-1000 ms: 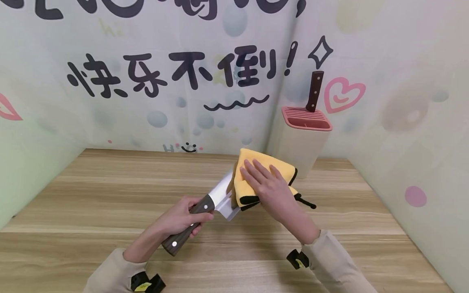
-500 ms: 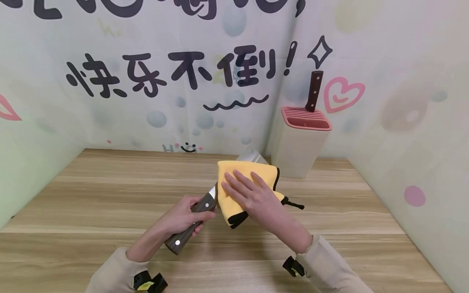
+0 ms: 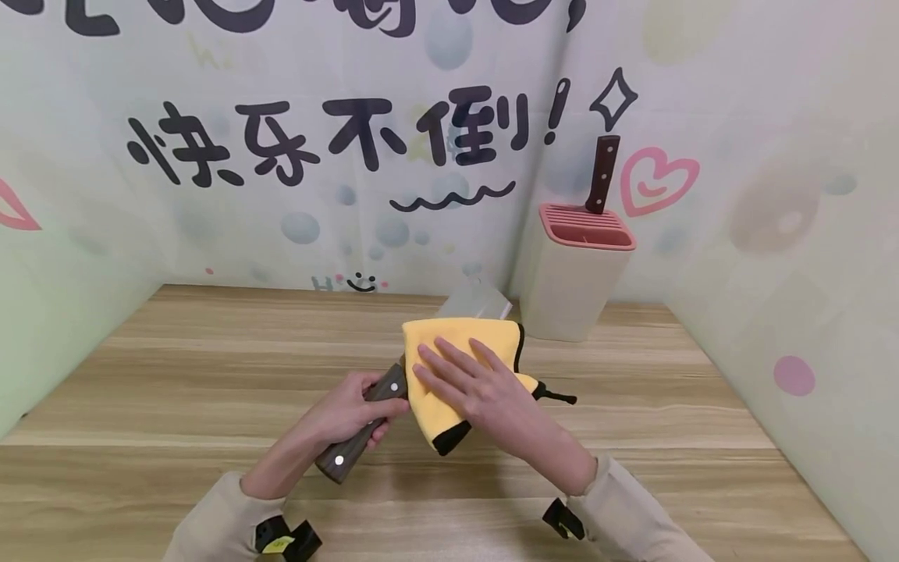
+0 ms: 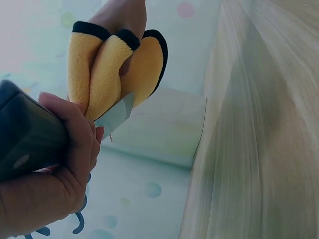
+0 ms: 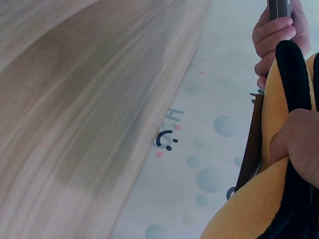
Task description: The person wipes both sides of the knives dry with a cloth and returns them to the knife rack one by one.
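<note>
While the left hand grips the dark riveted handle of a broad-bladed knife just left of the frame's lower centre, the right hand holds a yellow cloth against the blade. The left fingers are curled round the handle, the thumb laid across it. The right fingers lie nearly straight and slightly spread over the cloth, and the right wrist view shows the thumb on the cloth's other side, tucked at a fold, so that the cloth is pinched between them. The knife slants from the lower left of centre toward the upper right; the cloth hides most of its blade, and only the far end shows above the upper edge of the cloth. Both wrist views show knife and cloth raised clear of the wood-grained surface. Black trim edges the cloth, and a short black cord sticks out at its right.

Right of centre, toward the back of the surface, stands a cream knife block with a slotted pink top; a second, brown handle rises from it, leaning slightly. Behind is a pale printed backdrop bearing large black characters.
</note>
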Demonstrator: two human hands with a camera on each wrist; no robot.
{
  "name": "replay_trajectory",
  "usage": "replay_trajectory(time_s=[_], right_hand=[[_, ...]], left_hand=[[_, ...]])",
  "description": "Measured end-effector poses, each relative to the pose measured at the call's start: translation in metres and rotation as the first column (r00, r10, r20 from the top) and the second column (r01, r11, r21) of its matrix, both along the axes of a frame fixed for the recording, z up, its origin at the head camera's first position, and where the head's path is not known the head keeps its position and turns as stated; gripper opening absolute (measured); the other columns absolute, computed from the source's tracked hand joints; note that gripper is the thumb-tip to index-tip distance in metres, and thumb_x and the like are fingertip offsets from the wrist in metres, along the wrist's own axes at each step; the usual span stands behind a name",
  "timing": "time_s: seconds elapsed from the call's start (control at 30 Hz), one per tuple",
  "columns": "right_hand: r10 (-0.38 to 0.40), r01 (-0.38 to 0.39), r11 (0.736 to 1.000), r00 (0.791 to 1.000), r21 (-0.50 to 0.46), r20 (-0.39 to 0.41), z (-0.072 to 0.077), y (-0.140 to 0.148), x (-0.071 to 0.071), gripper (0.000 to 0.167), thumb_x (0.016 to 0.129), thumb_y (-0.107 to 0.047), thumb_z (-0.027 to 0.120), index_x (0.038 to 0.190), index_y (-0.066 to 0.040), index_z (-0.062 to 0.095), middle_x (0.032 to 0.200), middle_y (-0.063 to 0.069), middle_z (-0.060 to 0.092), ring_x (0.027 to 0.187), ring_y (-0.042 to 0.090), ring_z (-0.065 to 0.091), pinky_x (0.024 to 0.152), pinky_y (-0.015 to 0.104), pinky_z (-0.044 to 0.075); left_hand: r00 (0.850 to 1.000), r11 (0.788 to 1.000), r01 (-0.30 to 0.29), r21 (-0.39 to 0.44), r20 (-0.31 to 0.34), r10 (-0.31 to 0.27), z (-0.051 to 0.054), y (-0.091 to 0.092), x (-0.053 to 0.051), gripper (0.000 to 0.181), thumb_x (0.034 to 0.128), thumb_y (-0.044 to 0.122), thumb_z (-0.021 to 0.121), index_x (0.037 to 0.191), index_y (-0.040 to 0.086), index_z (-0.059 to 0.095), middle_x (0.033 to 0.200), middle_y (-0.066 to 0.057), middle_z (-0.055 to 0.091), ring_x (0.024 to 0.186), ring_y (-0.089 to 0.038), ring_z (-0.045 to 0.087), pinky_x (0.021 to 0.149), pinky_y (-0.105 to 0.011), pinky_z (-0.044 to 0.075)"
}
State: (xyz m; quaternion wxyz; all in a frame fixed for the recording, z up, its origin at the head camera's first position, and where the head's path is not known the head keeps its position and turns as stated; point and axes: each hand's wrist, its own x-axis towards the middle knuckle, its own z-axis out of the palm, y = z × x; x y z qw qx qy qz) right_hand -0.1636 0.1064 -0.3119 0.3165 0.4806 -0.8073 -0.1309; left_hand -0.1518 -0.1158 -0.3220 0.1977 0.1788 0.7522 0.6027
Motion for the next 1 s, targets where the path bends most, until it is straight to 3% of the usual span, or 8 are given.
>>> replay_trajectory(time_s=[0.23, 0.37, 0.57, 0.83, 1.0], right_hand=[[0.045, -0.044, 0.999, 0.999, 0.021, -0.019, -0.005, 0.004, 0.005, 0.060, 0.077, -0.002, 0.063, 0.132, -0.014, 0.043, 0.139, 0.004, 0.036, 0.129, 0.021, 0.030, 0.100, 0.044, 0.032], [0.067, -0.067, 0.998, 0.998, 0.014, 0.017, -0.007, 0.008, 0.006, 0.063, 0.077, 0.000, 0.063, 0.134, -0.014, 0.040, 0.141, 0.004, 0.034, 0.130, 0.021, 0.028, 0.101, 0.044, 0.030], [0.089, -0.088, 0.996, 0.996, -0.014, 0.030, -0.007, 0.013, 0.003, 0.055, 0.081, -0.001, 0.051, 0.133, -0.013, 0.040, 0.140, 0.004, 0.034, 0.130, 0.021, 0.029, 0.101, 0.044, 0.031], [0.033, -0.033, 0.998, 0.999, -0.052, 0.016, -0.005, 0.019, -0.003, 0.059, 0.075, -0.002, 0.065, 0.130, -0.012, 0.045, 0.138, 0.005, 0.038, 0.127, 0.021, 0.033, 0.098, 0.045, 0.034], [0.016, -0.009, 0.992, 0.998, -0.125, 0.055, -0.005, 0.023, -0.011, 0.064, 0.071, 0.007, 0.066, 0.129, -0.011, 0.046, 0.136, 0.006, 0.040, 0.127, 0.022, 0.035, 0.096, 0.046, 0.036]], left_hand=[[0.999, 0.999, -0.048, 0.025, 0.018, 0.048, 0.001, -0.003, -0.003, 0.026, 0.0853, 0.020, 0.060, 0.087, -0.003, 0.046, 0.056, -0.001, 0.048, 0.045, -0.008, 0.046, 0.043, -0.020, 0.044], [0.998, 0.998, -0.056, 0.033, 0.020, 0.056, 0.001, -0.005, -0.004, 0.023, 0.0863, 0.017, 0.058, 0.085, -0.003, 0.046, 0.056, -0.001, 0.048, 0.045, -0.007, 0.045, 0.043, -0.019, 0.043], [0.999, 0.998, -0.048, 0.045, 0.020, 0.047, 0.002, -0.006, -0.005, 0.023, 0.0869, 0.017, 0.058, 0.087, -0.003, 0.046, 0.057, -0.001, 0.049, 0.044, -0.007, 0.046, 0.042, -0.019, 0.043], [0.999, 0.997, -0.037, 0.061, 0.004, 0.037, 0.001, -0.006, -0.004, 0.023, 0.0870, 0.015, 0.057, 0.088, -0.007, 0.048, 0.060, -0.001, 0.049, 0.044, -0.007, 0.046, 0.042, -0.020, 0.043], [0.999, 0.998, -0.040, 0.045, 0.005, 0.040, 0.001, -0.006, -0.002, 0.032, 0.0857, 0.020, 0.060, 0.087, -0.010, 0.048, 0.059, -0.001, 0.050, 0.044, -0.007, 0.046, 0.042, -0.019, 0.043]])
